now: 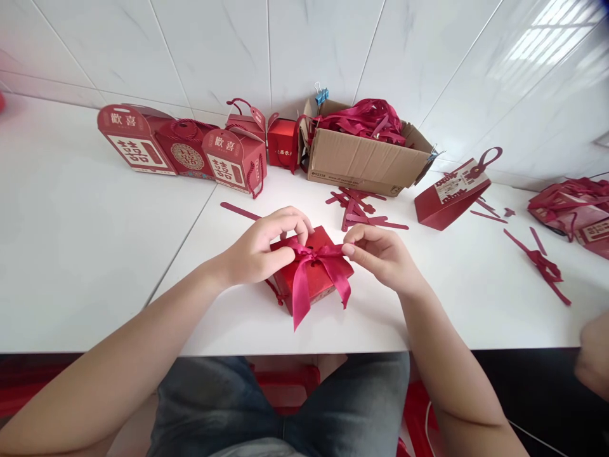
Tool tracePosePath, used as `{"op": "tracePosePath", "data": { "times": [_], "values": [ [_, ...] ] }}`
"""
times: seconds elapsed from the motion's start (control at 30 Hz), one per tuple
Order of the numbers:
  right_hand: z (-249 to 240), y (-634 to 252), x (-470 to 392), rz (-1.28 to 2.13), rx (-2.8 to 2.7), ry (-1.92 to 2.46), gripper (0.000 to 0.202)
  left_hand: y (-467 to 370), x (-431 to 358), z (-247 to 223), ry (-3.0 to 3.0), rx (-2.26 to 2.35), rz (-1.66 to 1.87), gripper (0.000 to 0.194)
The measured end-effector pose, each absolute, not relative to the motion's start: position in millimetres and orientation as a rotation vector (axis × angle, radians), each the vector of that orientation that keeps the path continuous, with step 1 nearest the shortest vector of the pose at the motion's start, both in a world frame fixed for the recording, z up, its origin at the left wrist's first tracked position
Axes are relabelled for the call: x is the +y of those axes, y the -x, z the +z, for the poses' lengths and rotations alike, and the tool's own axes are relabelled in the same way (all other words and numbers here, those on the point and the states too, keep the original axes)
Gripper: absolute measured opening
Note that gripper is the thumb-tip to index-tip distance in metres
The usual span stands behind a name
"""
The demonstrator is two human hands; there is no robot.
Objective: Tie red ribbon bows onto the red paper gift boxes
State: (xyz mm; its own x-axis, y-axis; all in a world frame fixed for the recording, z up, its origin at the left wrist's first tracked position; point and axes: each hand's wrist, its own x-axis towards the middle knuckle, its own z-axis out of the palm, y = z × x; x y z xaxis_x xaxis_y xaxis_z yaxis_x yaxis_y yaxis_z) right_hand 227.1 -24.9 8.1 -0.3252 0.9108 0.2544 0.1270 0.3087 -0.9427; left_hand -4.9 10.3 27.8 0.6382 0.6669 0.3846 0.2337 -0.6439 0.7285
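Note:
A small red gift box (318, 284) sits on the white table close to its front edge. Across its top lies a crimson satin ribbon (301, 295) tied in a bow, its two tails hanging over the near side. My left hand (266, 244) pinches the bow's left loop between thumb and fingers. On the other side, my right hand (383, 254) has thumb and forefinger closed on the right loop. A dark red cord (275, 291) shows at the box's left side. Part of the box top is hidden by my left fingers and the ribbon.
Behind stands a cardboard box (361, 158) heaped with crimson ribbons (366, 120). Red strips (354, 209) lie before it. Decorated boxes (228, 158) line the wall at left. A wedge-shaped box (451, 193) and a loose bow (542, 266) are at right, near another person's hand (592, 355).

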Motion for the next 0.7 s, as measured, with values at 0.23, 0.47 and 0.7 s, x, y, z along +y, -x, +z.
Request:
{"op": "tracePosePath", "data": {
  "times": [0.23,0.47,0.7],
  "values": [
    [12.7,-227.3,-24.2,1.025,-1.748,0.932,0.033,6.1,10.4,24.6,-2.219,0.665,0.842,0.017],
    [11.6,-229.1,-24.9,1.194,-1.702,0.841,0.023,6.5,9.5,23.8,-2.274,0.685,0.813,0.008],
    [12.8,-232.3,-26.8,1.307,-1.805,0.859,0.017,6.6,7.8,24.3,-2.319,0.692,0.801,0.008]
  ]
}}
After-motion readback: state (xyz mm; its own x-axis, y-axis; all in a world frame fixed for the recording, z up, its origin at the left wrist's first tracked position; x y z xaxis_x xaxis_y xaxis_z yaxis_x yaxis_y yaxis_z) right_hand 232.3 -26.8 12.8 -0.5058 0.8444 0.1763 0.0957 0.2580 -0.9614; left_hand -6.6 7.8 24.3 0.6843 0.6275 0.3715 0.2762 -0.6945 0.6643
